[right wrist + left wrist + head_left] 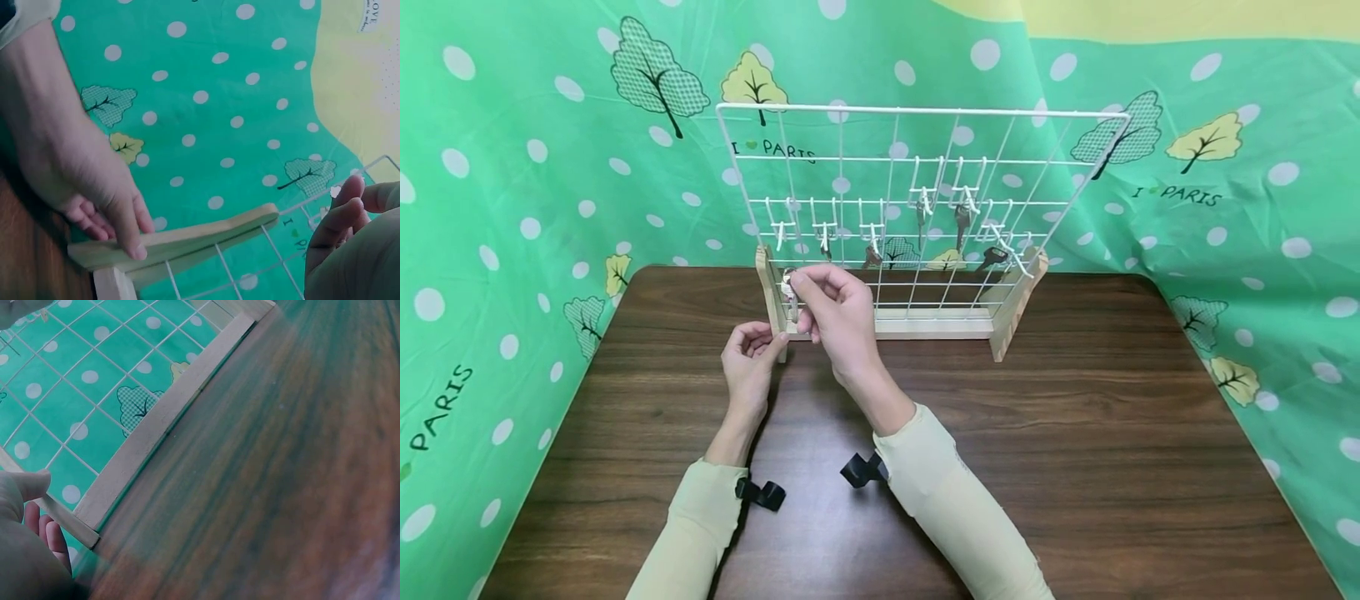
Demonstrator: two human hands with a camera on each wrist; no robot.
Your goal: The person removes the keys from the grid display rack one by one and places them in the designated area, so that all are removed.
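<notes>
A white wire grid rack [925, 110] stands upright in wooden side supports on the table. My left hand [749, 367] holds the lower part of its left wooden support [766, 279], thumb on the near side. In front of the grid's lower left corner, my right hand [844, 321] pinches a small whitish and silvery keychain [788, 287] between thumb and fingers. Its white part [335, 191] shows at the fingertips in the right wrist view; the fingers hide the rest. Just above that hand is the leftmost white hook [781, 232].
Dark keys hang from other hooks, among them a key [963, 218] right of centre and a key [995, 257] at the right. A wooden crossbar [936, 330] joins the supports. Green patterned cloth [550, 150] rises behind the brown table [1075, 450].
</notes>
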